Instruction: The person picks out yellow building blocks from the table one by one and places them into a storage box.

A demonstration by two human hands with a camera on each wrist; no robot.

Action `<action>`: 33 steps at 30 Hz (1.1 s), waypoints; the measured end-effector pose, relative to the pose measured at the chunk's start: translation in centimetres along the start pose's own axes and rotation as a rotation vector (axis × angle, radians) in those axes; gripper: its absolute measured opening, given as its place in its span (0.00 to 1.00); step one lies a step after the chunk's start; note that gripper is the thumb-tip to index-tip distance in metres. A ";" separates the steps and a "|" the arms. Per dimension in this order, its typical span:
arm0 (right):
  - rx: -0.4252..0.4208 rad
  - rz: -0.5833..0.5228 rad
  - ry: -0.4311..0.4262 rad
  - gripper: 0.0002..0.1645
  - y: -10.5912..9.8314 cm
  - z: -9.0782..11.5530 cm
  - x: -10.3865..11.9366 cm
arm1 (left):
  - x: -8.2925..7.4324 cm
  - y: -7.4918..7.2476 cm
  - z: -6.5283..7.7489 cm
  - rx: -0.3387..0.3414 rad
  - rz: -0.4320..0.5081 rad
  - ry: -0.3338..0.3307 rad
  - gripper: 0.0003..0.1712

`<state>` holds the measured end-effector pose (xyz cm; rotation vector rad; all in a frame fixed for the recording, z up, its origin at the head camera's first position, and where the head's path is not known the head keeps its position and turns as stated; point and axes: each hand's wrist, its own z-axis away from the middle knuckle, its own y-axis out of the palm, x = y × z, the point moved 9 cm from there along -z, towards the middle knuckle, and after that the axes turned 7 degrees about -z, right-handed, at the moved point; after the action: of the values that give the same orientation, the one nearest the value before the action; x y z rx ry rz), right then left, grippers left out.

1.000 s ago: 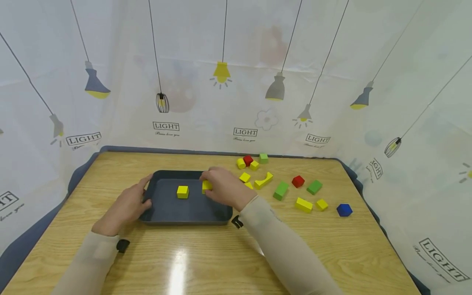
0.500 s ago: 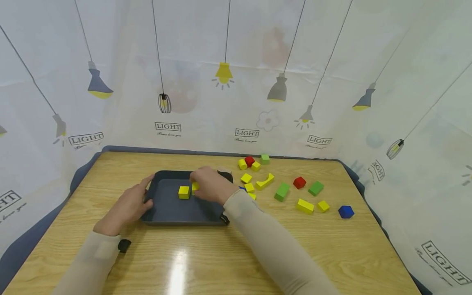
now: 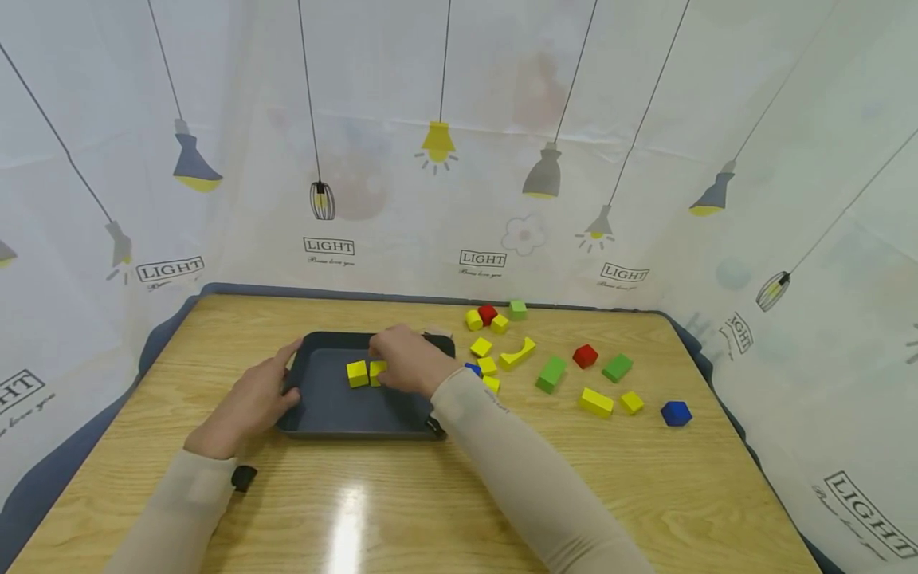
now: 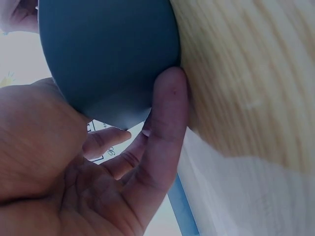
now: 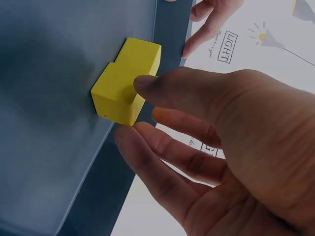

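A dark grey tray lies on the wooden table, with two yellow cubes inside it. My right hand reaches over the tray from the right and holds one yellow cube between thumb and fingertips. That cube stands right against the second yellow cube, a little offset from it. At the tray's left end, my left hand holds the rim; in the left wrist view a finger lies along the outer wall near the table.
Loose blocks lie right of the tray: a yellow arch, green blocks, red cubes, a blue block and several yellow ones. A lamp-printed white curtain stands behind the table.
My right hand has moved left with its yellow cube and brought it up against the other cube. My left hand stays at the tray's left end.
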<state>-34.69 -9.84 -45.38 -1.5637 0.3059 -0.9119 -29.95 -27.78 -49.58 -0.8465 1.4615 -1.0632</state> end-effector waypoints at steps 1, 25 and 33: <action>-0.002 0.003 -0.002 0.25 0.0 0.0 -0.1 | 0.0 0.0 0.0 0.000 0.000 0.000 0.48; -0.050 -0.018 0.017 0.24 -1.3 2.6 -1.3 | 0.0 0.1 0.1 0.008 -0.012 -0.013 0.49; -0.099 -0.041 0.017 0.24 -2.0 4.2 -2.6 | -0.4 0.0 0.1 0.011 -0.005 -0.003 0.49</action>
<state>-34.05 -4.69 -44.30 -1.6593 0.3363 -0.9540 -29.76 -27.49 -49.42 -0.8442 1.4503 -1.0719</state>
